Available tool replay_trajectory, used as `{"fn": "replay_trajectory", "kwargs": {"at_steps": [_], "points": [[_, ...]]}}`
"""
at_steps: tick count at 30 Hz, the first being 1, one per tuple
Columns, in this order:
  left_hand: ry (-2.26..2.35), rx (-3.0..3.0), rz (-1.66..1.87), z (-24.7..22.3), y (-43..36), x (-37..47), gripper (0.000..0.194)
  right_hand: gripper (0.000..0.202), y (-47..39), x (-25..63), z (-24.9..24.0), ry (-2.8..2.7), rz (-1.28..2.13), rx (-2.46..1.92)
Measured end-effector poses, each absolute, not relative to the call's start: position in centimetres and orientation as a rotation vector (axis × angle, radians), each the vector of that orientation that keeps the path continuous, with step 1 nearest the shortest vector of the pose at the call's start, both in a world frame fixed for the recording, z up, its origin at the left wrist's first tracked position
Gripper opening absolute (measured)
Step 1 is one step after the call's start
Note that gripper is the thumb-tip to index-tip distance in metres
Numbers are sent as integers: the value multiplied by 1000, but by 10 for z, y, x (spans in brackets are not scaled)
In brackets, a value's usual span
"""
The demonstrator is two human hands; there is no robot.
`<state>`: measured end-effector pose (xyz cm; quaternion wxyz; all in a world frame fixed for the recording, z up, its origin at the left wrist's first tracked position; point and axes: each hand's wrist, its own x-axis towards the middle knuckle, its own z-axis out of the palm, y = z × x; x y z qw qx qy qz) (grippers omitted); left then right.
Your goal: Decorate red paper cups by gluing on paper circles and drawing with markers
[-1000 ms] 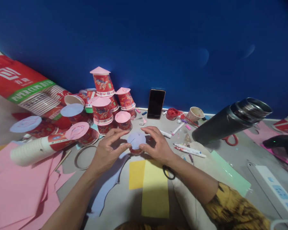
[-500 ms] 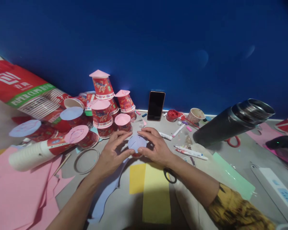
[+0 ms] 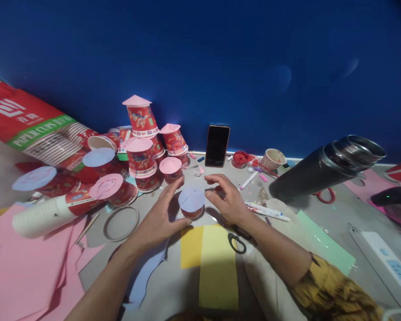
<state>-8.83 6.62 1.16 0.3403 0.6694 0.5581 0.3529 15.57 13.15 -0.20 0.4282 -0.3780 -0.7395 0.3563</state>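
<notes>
A round blue paper piece (image 3: 191,199) lies on top of an upturned red paper cup (image 3: 191,214) in the middle of the table. To its left is my left hand (image 3: 165,209), open, thumb and fingers spread beside the cup. My right hand (image 3: 223,198) hovers on the other side, open too, with a small gap between it and the paper. Neither hand holds anything. Black-handled scissors (image 3: 236,244) lie below my right wrist, their blades partly hidden. Yellow paper (image 3: 218,267) lies in front of the cup.
Stacked red cups with pink paper tops (image 3: 141,157) stand back left, near a bag of paper cups (image 3: 40,129). A phone (image 3: 217,146) leans on the blue wall. At right are a dark flask (image 3: 317,167), several pens (image 3: 267,211) and a power strip (image 3: 384,263).
Both hands have let go of the blue paper on the cup and moved apart, the left a little left and the right to the right. The cup stays in place.
</notes>
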Motion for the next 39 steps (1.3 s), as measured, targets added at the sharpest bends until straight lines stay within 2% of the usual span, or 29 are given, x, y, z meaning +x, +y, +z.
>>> {"fn": "replay_trajectory", "kwargs": {"at_steps": [6, 13, 14, 19, 23, 34, 39], "points": [[1461, 1639, 986, 2, 68, -70, 88, 29, 131, 151, -7, -1801, 845, -988], [1621, 1704, 1131, -10, 67, -63, 102, 23, 128, 150, -9, -1876, 741, -943], [1586, 1701, 1134, -9, 66, -65, 98, 24, 127, 150, -9, -1896, 713, -931], [1458, 1662, 1133, 4, 65, -78, 55, 28, 123, 149, -12, -1974, 592, -879], [1493, 1705, 1107, 8, 67, -80, 44, 31, 124, 148, -15, -1996, 562, -875], [1485, 1682, 1157, 7, 68, -79, 40, 32, 127, 146, -20, -1997, 639, -896], [1428, 1590, 1216, 5, 69, -82, 47, 46, 126, 146, -15, -1984, 680, -918]]}}
